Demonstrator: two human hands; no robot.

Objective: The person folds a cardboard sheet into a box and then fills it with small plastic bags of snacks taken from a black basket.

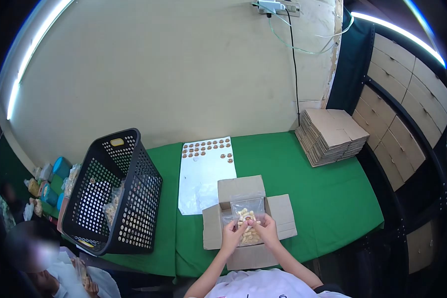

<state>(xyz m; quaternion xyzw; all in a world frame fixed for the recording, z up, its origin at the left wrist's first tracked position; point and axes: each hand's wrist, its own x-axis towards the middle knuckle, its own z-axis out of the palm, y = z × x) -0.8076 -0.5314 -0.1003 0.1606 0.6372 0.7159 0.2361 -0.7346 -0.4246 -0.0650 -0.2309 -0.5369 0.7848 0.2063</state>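
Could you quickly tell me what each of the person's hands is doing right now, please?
Left hand: closed, pinching the clear bag of snacks over the open cardboard box.
Right hand: closed, pinching the same bag from the other side.

Person wears a white top [263, 285] with small dark markings at the near edge; forearms bare, no sleeves visible.

My table [328, 198], green cloth | on it: open box [248, 221] | basket [115, 191] | sticker sheet [203, 176] | flat cardboard stack [330, 135]

Bright tube lights overhead, fisheye edges, dark corners
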